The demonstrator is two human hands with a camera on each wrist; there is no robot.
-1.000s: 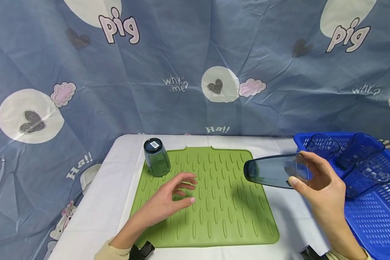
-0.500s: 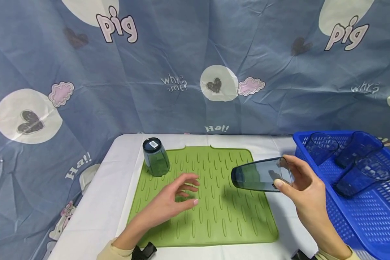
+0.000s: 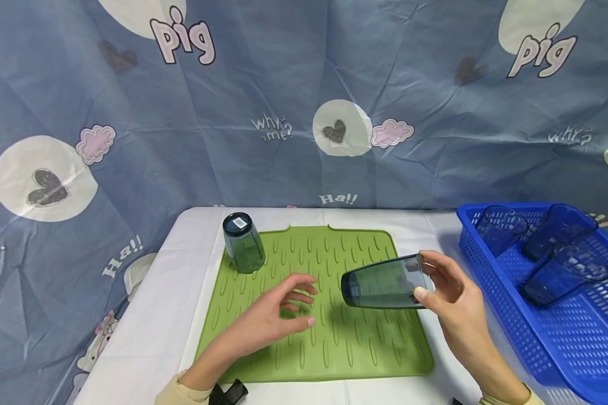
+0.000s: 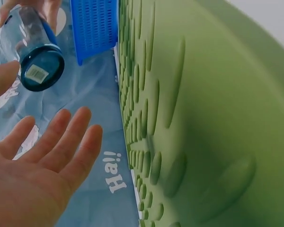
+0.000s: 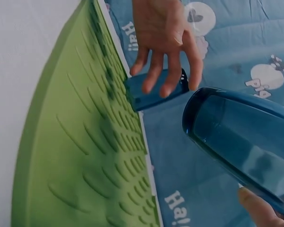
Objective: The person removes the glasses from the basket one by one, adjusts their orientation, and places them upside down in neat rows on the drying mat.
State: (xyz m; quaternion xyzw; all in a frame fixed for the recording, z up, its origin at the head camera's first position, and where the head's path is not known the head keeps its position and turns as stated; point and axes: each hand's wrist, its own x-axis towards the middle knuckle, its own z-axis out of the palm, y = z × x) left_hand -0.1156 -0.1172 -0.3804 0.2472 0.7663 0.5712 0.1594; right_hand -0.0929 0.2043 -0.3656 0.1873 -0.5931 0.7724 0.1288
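Note:
My right hand [image 3: 456,306] grips a blue-tinted drinking glass [image 3: 380,284] near its rim, thumb on the near side. The glass lies tilted nearly sideways above the green mat [image 3: 334,349], its thick base pointing left. My left hand [image 3: 273,315] hovers over the middle of the mat with fingers relaxed and spread, holding nothing. In the left wrist view, a white label shows on the base of the held glass [image 4: 40,71]. Upside down at the mat's back left corner stands a second glass [image 3: 245,247], a label on its upturned base.
At the right, a blue plastic basket [image 3: 522,349] contains several more glasses [image 3: 564,275]. A white cloth [image 3: 147,315] covers the table under the mat. Behind it hangs a blue printed curtain [image 3: 263,169].
My right hand has carried the glass left and slightly down, from beside the basket to over the mat. My left hand has drifted a little to the right.

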